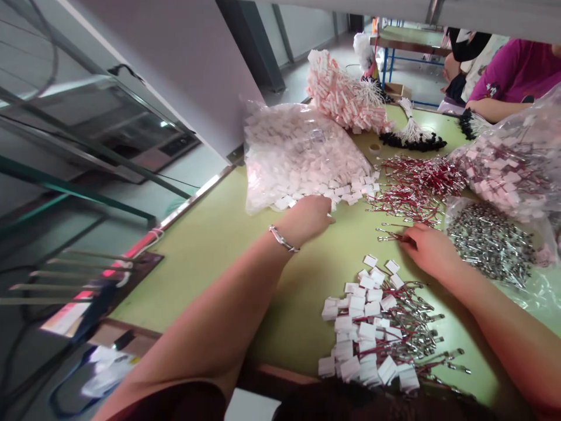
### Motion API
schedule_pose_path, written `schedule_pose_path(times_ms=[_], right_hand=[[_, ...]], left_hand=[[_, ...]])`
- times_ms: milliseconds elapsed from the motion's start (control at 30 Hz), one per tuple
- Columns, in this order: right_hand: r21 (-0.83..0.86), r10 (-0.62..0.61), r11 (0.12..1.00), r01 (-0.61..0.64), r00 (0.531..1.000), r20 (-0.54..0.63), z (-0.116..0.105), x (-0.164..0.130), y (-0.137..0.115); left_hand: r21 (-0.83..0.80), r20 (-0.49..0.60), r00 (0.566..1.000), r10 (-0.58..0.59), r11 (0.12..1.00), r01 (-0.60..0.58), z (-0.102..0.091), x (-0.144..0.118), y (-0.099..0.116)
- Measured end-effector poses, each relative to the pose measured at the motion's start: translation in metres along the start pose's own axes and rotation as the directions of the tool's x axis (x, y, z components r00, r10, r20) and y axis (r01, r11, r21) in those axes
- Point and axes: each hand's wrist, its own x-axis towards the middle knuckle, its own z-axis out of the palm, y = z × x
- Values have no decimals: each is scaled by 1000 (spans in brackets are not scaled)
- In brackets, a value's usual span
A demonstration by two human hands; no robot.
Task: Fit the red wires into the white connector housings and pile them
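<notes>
My left hand (307,219), with a silver bracelet on its wrist, reaches into the loose white plastic connectors (350,190) spilling from an open clear bag (298,149); its fingertips are hidden among them. My right hand (427,245) pinches the end of a red wire with a metal terminal (388,235) at the near edge of a heap of red wires (416,184). Between my forearms lies a pile of finished wires with white connectors fitted (377,327).
The green table (228,257) carries a clear bag of metal terminals (491,240), another bag of connectors and wires (512,164), pink-white connector bundles (346,93) and black-tipped wire bundles (412,137). A person in a purple shirt (512,76) works at the far right. A rail edges the table's left side.
</notes>
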Motion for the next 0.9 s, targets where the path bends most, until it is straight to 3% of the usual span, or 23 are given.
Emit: schedule_pose_path(times_ms=[100, 300, 433, 533, 633, 700, 900], right_hand=[[9, 5, 1000, -4, 999, -34, 2, -1, -1], [385, 93, 919, -87, 996, 4, -10, -1, 2], [482, 106, 870, -104, 994, 22, -13, -5, -5], [567, 110, 817, -104, 994, 24, -14, -7, -11], [638, 101, 763, -105, 994, 42, -18, -9, -16], [674, 70, 732, -97, 995, 68, -20, -9, -19], [785, 34, 605, -131, 990, 138, -21, -10, -20]], left_hand=[[-60, -31, 998, 54, 997, -56, 2, -2, 2], [-309, -58, 994, 94, 945, -107, 6, 1, 12], [-402, -104, 983, 149, 898, -178, 11, 3, 20], [-676, -83, 975, 206, 708, -207, 13, 0, 31], [-916, 30, 960, 279, 392, -85, 15, -7, 46], [-964, 60, 947, 316, 263, -27, 15, -11, 54], [-982, 50, 952, 302, 191, -9, 14, -15, 61]])
